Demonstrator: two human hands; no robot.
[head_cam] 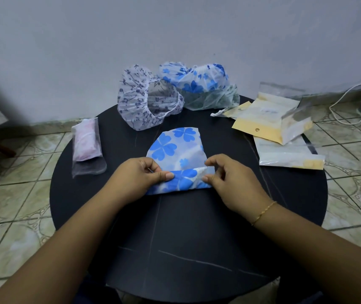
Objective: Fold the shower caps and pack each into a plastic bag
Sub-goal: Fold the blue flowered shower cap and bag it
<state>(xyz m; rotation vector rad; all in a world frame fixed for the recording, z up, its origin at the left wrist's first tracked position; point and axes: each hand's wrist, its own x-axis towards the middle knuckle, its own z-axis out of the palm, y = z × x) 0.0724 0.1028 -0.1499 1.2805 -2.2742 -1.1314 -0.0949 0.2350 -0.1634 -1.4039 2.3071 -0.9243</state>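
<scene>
A shower cap with blue flowers [176,148] lies flattened in the middle of the round black table [197,227], its near edge folded up into a band. My left hand [141,176] pinches the left end of that band and my right hand [225,176] pinches the right end. At the back stand an open cap with small purple flowers [137,99], another blue-flowered cap [199,77] and a greenish cap [216,99] beneath it. On the left lies a pink cap packed in a clear plastic bag [86,145].
Several empty plastic bags with yellow header strips [271,121] are piled at the table's right edge, one [289,159] overhanging it. A white cable [348,106] runs along the tiled floor at the right. A wall stands close behind the table.
</scene>
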